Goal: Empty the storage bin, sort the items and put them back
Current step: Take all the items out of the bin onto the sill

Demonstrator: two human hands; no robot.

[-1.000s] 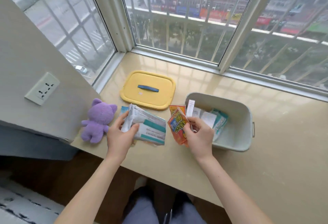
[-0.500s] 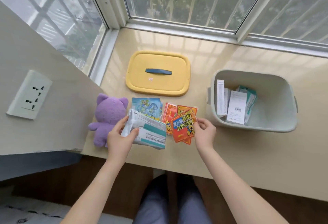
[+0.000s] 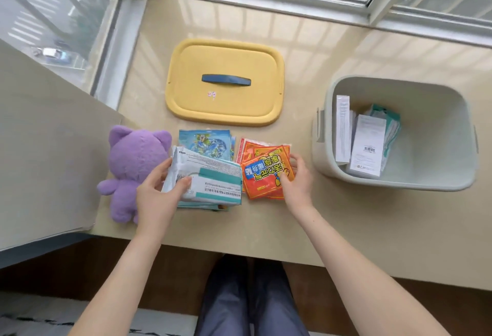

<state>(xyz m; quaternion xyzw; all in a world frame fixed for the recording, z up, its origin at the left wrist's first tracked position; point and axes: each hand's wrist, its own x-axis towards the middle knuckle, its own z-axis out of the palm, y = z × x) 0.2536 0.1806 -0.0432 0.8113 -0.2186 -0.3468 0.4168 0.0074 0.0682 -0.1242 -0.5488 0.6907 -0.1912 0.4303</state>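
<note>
The pale grey storage bin [image 3: 327, 165] stands open at the right with several white and teal packets [image 3: 368, 144] leaning inside. My left hand [image 3: 157, 194] grips a stack of white-and-teal packets [image 3: 210, 184] held over the sill. My right hand [image 3: 299, 178] holds an orange-red packet [image 3: 266, 176] lying on top of a small pile of similar orange packets [image 3: 253, 149]. Blue picture packets [image 3: 205, 142] lie behind the white stack.
The bin's yellow lid [image 3: 223, 101] with a blue handle lies flat behind the packets. A purple plush toy [image 3: 133, 165] lies at the left against a grey wall panel [image 3: 40, 136]. Window frames close the back and left. The sill's front edge runs just under my wrists.
My right hand carried the orange packet from beside the bin leftward and down onto the orange pile. The view tilted downward. My left hand kept its stack.
</note>
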